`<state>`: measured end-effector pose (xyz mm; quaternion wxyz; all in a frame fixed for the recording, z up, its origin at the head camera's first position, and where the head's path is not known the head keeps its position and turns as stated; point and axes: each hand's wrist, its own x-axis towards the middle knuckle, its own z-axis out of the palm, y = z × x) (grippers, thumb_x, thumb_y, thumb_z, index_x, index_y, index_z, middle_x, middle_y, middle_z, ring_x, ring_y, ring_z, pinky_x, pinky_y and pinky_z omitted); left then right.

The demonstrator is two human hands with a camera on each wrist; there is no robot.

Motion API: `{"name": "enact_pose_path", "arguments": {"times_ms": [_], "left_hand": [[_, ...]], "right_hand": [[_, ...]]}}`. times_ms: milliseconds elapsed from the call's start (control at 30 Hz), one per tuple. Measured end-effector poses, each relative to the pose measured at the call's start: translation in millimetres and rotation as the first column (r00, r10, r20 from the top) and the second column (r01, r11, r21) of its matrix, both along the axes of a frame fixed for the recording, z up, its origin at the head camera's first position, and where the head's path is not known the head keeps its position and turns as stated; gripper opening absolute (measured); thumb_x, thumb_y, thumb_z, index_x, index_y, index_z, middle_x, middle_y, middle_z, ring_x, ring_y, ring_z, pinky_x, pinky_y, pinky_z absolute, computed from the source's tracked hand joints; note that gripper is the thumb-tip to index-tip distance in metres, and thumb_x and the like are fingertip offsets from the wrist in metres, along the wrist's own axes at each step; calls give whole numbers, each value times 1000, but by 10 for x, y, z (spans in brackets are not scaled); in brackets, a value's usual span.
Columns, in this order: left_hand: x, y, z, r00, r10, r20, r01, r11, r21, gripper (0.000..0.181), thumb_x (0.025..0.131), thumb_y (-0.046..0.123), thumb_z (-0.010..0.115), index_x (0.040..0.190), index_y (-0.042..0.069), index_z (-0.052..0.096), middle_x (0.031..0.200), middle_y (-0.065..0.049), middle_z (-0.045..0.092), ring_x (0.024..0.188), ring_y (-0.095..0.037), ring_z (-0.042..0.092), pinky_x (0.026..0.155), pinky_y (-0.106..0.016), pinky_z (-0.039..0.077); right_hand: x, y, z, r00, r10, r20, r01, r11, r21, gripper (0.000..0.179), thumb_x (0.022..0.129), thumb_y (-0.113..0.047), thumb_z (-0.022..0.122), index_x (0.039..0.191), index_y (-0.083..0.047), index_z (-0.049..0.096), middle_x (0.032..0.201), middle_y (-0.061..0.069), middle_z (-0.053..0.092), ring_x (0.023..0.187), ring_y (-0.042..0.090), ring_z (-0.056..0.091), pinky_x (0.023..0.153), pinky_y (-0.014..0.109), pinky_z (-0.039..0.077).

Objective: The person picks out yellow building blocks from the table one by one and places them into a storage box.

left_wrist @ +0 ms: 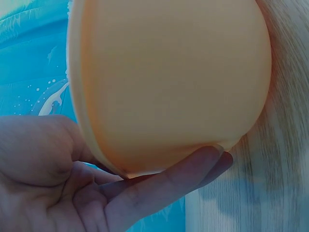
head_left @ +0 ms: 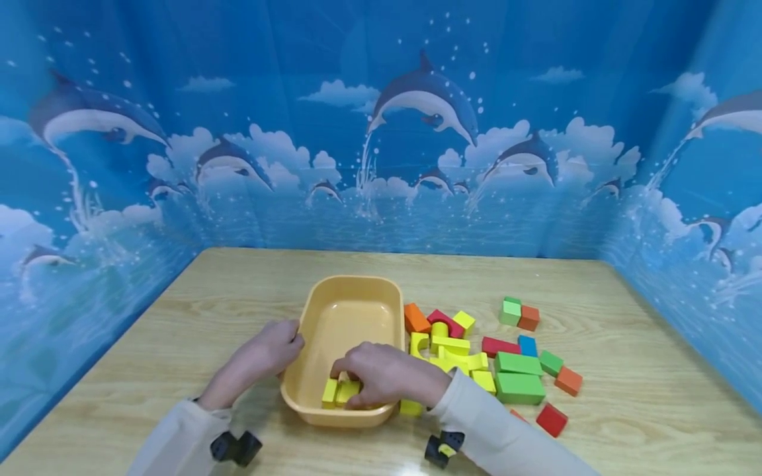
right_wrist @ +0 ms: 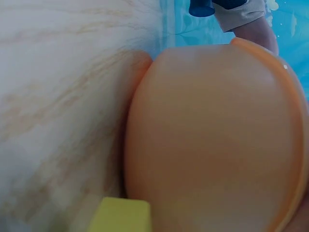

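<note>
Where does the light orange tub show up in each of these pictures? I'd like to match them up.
Head: the tub sits just below the middle, seen from above, with the left hand at its rim.
Left wrist: its outside fills the upper middle.
Right wrist: its outside fills the centre and right.
Shared landmark: the blue backdrop, behind the table in the head view, upper left in left wrist, upper right in right wrist.

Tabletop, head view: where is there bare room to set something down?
The tabletop is bare left of the left grip, beyond the tray up to the curtain, and right of the rightmost orange block. The tray's far half is bare too. Crowded: between the tray's right wall and the two large green blocks, where yellow blocks bunch together.
</note>
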<state>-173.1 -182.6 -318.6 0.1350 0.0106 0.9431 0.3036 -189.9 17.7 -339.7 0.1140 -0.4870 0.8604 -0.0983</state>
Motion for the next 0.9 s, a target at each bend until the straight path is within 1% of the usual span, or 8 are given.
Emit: {"name": "enact_pose_path", "arguments": {"times_ms": [133, 233, 400, 567, 633, 733, 833, 900], "left_hand": [[-16, 18, 5, 1000, 12, 25, -11, 1000, -8, 25, 98, 6, 39, 115, -7, 53, 75, -11, 54, 60, -19, 53, 52, -28, 45], [-17, 21, 7, 1000, 9, 22, -9, 1000, -8, 23, 98, 5, 40, 112, -6, 54, 75, -11, 54, 60, -19, 53, 52, -28, 45], [0, 3, 3, 1000, -5, -2, 5, 1000, 11, 19, 98, 5, 40, 105, -5, 54, 74, -11, 53, 60, -19, 53, 51, -29, 45], [8, 11, 7, 1000, -7, -12, 7, 1000, 27, 17, 97, 5, 39, 101, -4, 54, 73, -10, 53, 58, -19, 52, 51, -29, 45], [7, 7, 5, 1000, -6, -15, 6, 999, 31, 17, 97, 5, 39, 99, -4, 53, 73, -10, 52, 58, -19, 52, 51, -29, 45], [0, -8, -4, 1000, -14, -23, 15, 999, 28, 16, 97, 4, 39, 97, -4, 52, 72, -11, 51, 57, -19, 51, 51, -29, 44], [-8, -12, -12, 1000, -23, -20, 23, 999, 22, 16, 97, 5, 39, 95, -3, 52, 72, -11, 50, 56, -18, 50, 51, -29, 44], [-10, -7, -16, 999, -27, -16, 28, 999, 23, 16, 97, 5, 38, 95, -3, 52, 72, -10, 50, 57, -18, 51, 51, -29, 44]], "right_hand": [[-26, 94, 78, 998, 5, 67, -2, 999, -43, 36, 85, -28, 75, 118, -16, 66, 80, -11, 58, 69, 3, 51, 63, 16, 43], [-57, 211, 182, 996, -12, 90, 21, 995, -93, 33, 87, -24, 73, 118, -14, 66, 86, -7, 61, 75, 8, 55, 67, 17, 45], [-74, 521, 312, 996, -59, 67, 71, 978, -194, 28, 87, -15, 72, 114, -10, 67, 97, 1, 66, 86, 17, 59, 74, 23, 49], [11, 906, 307, 988, -147, 53, 156, 955, -253, 26, 87, -13, 72, 112, -11, 68, 106, -1, 66, 96, 18, 60, 80, 32, 53], [52, 1027, 280, 979, -196, 62, 205, 951, -234, 26, 86, -14, 73, 111, -12, 68, 103, -4, 65, 94, 16, 60, 79, 32, 53], [126, 1164, 231, 967, -239, 88, 251, 953, -172, 24, 83, -15, 76, 105, -15, 68, 94, -8, 63, 85, 10, 57, 73, 27, 52], [224, 1233, 184, 952, -278, 131, 291, 952, -96, 22, 80, -18, 79, 100, -19, 69, 84, -13, 57, 75, 7, 53, 65, 22, 49], [292, 1249, 166, 942, -304, 142, 314, 948, -57, 22, 79, -22, 80, 98, -20, 70, 80, -14, 54, 71, 7, 51, 60, 21, 47]]}}
